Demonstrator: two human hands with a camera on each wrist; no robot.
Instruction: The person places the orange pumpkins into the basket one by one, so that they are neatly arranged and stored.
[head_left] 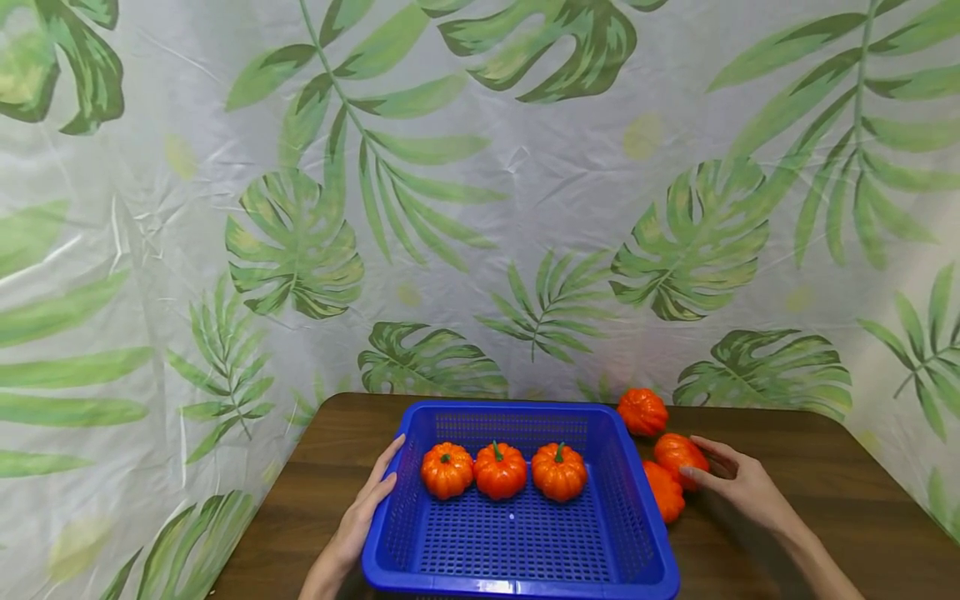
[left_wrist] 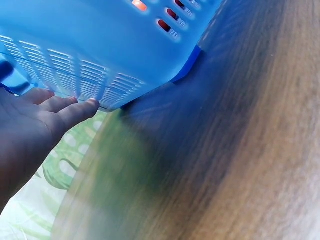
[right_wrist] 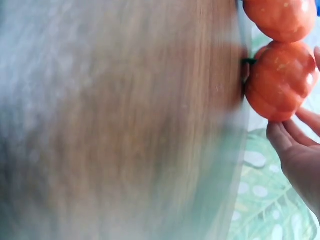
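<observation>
Beside basket (head_left: 517, 583) | right hand (head_left: 750, 487) grips pumpkin (head_left: 678, 457) | tipped, stem (right_wrist: 249, 61) toward tabletop (head_left: 810, 467)

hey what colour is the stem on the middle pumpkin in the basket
Green; the stem shows best in the head view.

Blue basket (head_left: 525, 583), orange pumpkins (head_left: 500, 472) with green stems (head_left: 559, 452), leaf-patterned backdrop (head_left: 525, 208)

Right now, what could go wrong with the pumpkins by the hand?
The held pumpkin, between the right hand's thumb and fingers, appears to touch the nearer pumpkin, so lifting it might set that one rolling. The far pumpkin sits near the table's back edge; a bump could perhaps send it over.
</observation>
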